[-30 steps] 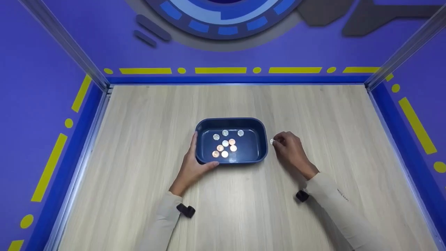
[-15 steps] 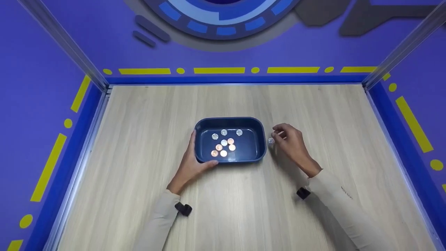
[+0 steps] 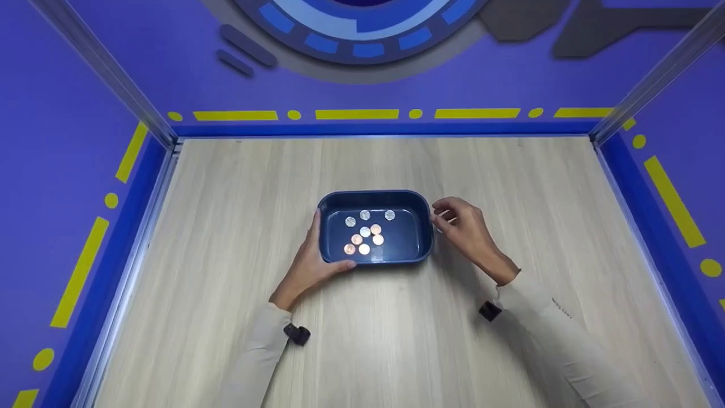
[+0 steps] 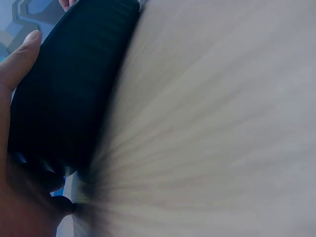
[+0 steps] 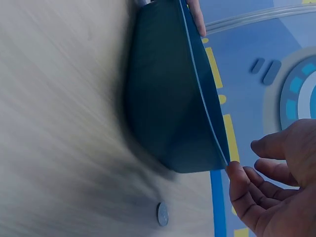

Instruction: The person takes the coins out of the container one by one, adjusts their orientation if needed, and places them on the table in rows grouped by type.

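Observation:
A dark blue rectangular box (image 3: 405,241) sits on the table with several silver coins (image 3: 389,215) and copper coins (image 3: 349,249) on its floor. My left hand (image 3: 308,263) grips its left end, thumb along the near rim and fingers around the side. At the opposite end, my right hand (image 3: 467,232) has its fingertips at the right rim, thumb and fingers apart and nothing between them. One silver coin (image 5: 162,214) lies on the table beside the box, below the right hand; the head view mostly hides it.
Pale wood-grain table (image 3: 226,198) surrounds the box. Blue panels with yellow markings (image 3: 357,114) close off the back and both sides, joined by metal corner posts (image 3: 113,68). A small black wrist camera (image 3: 297,334) hangs at the left cuff.
My right hand has let go of the silver coin beside the box. It has then moved up and left to the box's right rim. The left hand keeps its grip.

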Available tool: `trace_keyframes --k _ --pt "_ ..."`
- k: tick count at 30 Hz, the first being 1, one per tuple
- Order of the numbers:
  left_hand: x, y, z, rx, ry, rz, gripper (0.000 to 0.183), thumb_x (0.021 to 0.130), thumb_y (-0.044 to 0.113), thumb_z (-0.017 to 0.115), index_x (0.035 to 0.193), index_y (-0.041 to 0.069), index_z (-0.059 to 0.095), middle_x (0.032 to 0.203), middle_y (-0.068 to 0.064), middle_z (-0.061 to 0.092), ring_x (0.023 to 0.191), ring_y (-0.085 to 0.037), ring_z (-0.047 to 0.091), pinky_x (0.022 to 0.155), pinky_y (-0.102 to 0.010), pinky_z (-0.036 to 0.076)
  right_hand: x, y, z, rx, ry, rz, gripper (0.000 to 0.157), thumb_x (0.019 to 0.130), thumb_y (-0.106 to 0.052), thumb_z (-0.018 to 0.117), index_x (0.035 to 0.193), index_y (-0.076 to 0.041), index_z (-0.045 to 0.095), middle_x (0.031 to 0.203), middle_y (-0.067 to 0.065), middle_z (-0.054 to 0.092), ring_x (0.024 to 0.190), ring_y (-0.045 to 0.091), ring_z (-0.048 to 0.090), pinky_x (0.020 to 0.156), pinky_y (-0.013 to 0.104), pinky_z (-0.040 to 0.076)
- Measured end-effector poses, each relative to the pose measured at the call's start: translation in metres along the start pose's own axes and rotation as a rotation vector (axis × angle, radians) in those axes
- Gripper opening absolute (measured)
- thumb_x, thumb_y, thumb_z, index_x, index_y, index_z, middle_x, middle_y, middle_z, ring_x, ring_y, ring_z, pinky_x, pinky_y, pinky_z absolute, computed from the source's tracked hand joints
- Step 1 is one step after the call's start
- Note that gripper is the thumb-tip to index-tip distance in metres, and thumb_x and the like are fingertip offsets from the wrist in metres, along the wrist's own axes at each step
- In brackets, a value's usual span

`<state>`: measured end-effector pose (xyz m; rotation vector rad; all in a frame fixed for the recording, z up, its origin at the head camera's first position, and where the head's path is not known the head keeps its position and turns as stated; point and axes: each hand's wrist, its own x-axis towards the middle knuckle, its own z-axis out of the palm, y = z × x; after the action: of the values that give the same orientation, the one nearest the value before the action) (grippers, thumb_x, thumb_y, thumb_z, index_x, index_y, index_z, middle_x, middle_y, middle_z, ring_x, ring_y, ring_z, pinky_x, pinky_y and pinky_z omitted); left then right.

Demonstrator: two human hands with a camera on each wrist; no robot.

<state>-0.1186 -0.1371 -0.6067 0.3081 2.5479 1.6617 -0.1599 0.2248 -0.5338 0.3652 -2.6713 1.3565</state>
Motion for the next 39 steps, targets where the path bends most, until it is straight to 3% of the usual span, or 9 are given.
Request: trace_keyframes --k 6,16,28,39 --pt "0.0 0.001 0.001 -0.01 0.006 -0.003 0.147 0.078 0.04 0.102 0.177 0.006 -0.001 0.182 -0.024 0.013 0.165 -0.044 0.023 0.132 -0.06 0.021 0.004 -0.007 0.005 0.007 -0.027 -0.026 0.02 0.095 0.002 0.082 0.114 0.007 0.076 0.107 0.017 0.078 0.093 0.03 0.077 0.079 0.024 0.06" --pt "-0.001 0.0 0.003 -0.023 0.023 -0.019 0.148 0.076 0.041 0.103 0.178 0.01 0.001 0.18 -0.026 0.018 0.162 -0.044 0.029 0.132 -0.059 0.024 0.011 -0.016 0.02 -0.005 -0.078 -0.05 0.023 0.093 0.005 0.083 0.115 0.008 0.075 0.105 0.02 0.077 0.09 0.032 0.076 0.082 0.049 0.065" --pt "-0.004 0.002 0.004 -0.027 0.021 -0.06 0.147 0.077 0.046 0.102 0.179 0.02 0.0 0.182 -0.019 0.017 0.163 -0.038 0.03 0.131 -0.057 0.027 0.021 -0.019 0.038 0.01 -0.172 -0.04 0.03 0.094 0.004 0.082 0.12 0.013 0.072 0.11 0.029 0.075 0.094 0.035 0.078 0.086 0.05 0.065" --pt "-0.004 0.002 0.003 -0.016 0.025 -0.072 0.149 0.074 0.051 0.101 0.179 0.024 -0.001 0.181 -0.02 0.02 0.161 -0.039 0.033 0.131 -0.057 0.027 0.029 -0.025 0.061 -0.071 -0.237 -0.031 0.034 0.092 0.0 0.085 0.121 0.014 0.073 0.112 0.028 0.075 0.098 0.037 0.077 0.088 0.051 0.063"
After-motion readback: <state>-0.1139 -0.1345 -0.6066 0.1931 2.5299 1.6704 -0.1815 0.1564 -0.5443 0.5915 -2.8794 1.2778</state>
